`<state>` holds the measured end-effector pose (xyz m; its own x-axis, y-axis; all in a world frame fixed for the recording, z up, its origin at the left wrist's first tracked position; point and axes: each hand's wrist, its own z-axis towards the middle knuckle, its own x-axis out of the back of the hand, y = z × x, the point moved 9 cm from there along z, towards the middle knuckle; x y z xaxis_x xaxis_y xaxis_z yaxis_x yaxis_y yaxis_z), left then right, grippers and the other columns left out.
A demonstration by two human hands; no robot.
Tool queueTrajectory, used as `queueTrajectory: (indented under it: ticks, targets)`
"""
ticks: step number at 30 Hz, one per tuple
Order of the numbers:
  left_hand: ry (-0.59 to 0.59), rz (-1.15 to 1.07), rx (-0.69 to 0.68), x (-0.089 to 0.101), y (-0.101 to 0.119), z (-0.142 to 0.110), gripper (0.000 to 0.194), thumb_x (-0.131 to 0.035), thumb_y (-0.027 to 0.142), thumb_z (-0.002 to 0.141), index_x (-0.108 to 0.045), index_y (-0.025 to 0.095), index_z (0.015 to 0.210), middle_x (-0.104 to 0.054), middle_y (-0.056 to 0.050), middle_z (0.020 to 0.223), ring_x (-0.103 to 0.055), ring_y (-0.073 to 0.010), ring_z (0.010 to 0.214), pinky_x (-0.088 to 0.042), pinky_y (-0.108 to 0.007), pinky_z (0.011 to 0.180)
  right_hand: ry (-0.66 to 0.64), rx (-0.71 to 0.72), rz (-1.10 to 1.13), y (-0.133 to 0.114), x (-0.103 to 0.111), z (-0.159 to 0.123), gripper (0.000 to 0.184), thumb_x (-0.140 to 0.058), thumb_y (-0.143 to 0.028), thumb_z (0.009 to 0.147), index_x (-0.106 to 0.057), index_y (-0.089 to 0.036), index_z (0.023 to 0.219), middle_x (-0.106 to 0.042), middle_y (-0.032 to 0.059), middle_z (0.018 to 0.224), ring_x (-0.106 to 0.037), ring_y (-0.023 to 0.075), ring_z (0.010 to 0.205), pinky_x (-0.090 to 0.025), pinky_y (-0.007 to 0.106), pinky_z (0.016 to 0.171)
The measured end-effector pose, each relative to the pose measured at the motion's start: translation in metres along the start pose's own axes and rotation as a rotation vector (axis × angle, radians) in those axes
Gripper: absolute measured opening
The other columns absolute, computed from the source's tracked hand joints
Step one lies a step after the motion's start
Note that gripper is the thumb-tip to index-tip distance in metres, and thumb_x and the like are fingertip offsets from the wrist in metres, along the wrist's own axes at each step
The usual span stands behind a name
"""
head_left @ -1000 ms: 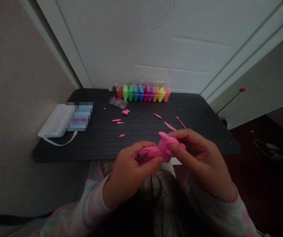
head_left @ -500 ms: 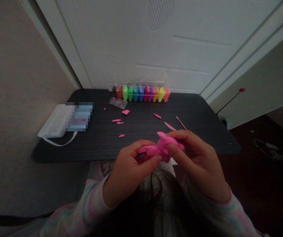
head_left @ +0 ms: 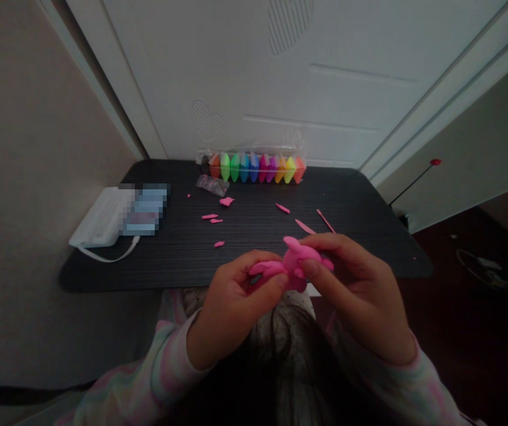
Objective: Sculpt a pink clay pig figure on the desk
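A pink clay animal figure is held between my two hands, just over the table's near edge. My left hand is closed around its left end, thumb across the front. With thumb and fingers my right hand pinches the rounded part on the right, where a pointed ear-like piece sticks up. My fingers cover part of the figure. Pink clay bits lie on the table beyond, among them a lump, a thin roll and a small piece. A pink modelling knife lies past my right hand.
The dark table stands against a white door. Along its back lies a clear pack of coloured clay, with a crumpled plastic wrapper in front. At left are a white device with a cable and a blurred-out phone-like object. A pink stick tool lies at right.
Both hands keep their hold on the clay figure. My left thumb has shifted slightly on it; otherwise the scene is almost the same.
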<state>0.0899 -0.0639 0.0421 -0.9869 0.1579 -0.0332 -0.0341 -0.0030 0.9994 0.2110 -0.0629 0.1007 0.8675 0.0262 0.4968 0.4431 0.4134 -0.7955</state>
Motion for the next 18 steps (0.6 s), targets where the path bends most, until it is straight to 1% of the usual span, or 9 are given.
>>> queueTrajectory:
  ticks: [3,7,10,15,18]
  targets:
    - [0.016,0.009,0.015,0.000,-0.001,0.000,0.011,-0.060,0.023,0.073,-0.064,0.018,0.082,-0.065,0.001,0.077,-0.059,-0.0114,0.068,-0.045,-0.020,0.063,-0.003,0.006,-0.010,-0.001,-0.001,-0.001,0.016,-0.057,-0.026,0.078,-0.059,-0.025,0.094,-0.065,-0.0013,0.090,-0.059,0.0124,0.075,-0.046,0.023,0.066]
    - [0.029,-0.026,0.030,0.000,-0.003,0.000,0.013,-0.062,0.023,0.072,-0.065,0.018,0.083,-0.067,0.000,0.078,-0.060,-0.0140,0.073,-0.047,-0.023,0.068,-0.011,0.029,-0.044,-0.005,-0.002,-0.002,0.015,-0.056,-0.024,0.078,-0.058,-0.024,0.094,-0.064,-0.0003,0.090,-0.059,0.0131,0.078,-0.046,0.024,0.068]
    - [0.034,-0.028,0.048,0.001,-0.005,-0.001,0.013,-0.063,0.024,0.071,-0.065,0.017,0.082,-0.067,-0.001,0.078,-0.061,-0.0146,0.071,-0.047,-0.022,0.063,-0.027,0.056,-0.084,-0.008,-0.003,-0.002,0.016,-0.056,-0.024,0.079,-0.058,-0.024,0.094,-0.064,0.0005,0.089,-0.059,0.0135,0.077,-0.045,0.025,0.067]
    - [0.028,-0.018,0.060,0.001,-0.005,-0.001,0.013,-0.062,0.023,0.071,-0.065,0.017,0.082,-0.067,0.000,0.077,-0.059,-0.0119,0.065,-0.043,-0.019,0.053,-0.041,0.078,-0.109,-0.012,-0.003,-0.004,0.017,-0.055,-0.023,0.079,-0.057,-0.024,0.096,-0.063,0.0008,0.090,-0.058,0.0137,0.079,-0.045,0.025,0.069]
    - [0.029,-0.021,0.072,0.001,-0.004,-0.001,0.012,-0.061,0.022,0.071,-0.065,0.016,0.081,-0.067,-0.001,0.076,-0.058,-0.0112,0.064,-0.042,-0.018,0.051,-0.043,0.080,-0.112,-0.012,-0.004,-0.005,0.018,-0.055,-0.023,0.079,-0.057,-0.024,0.097,-0.063,0.0000,0.091,-0.058,0.0132,0.080,-0.044,0.024,0.070]
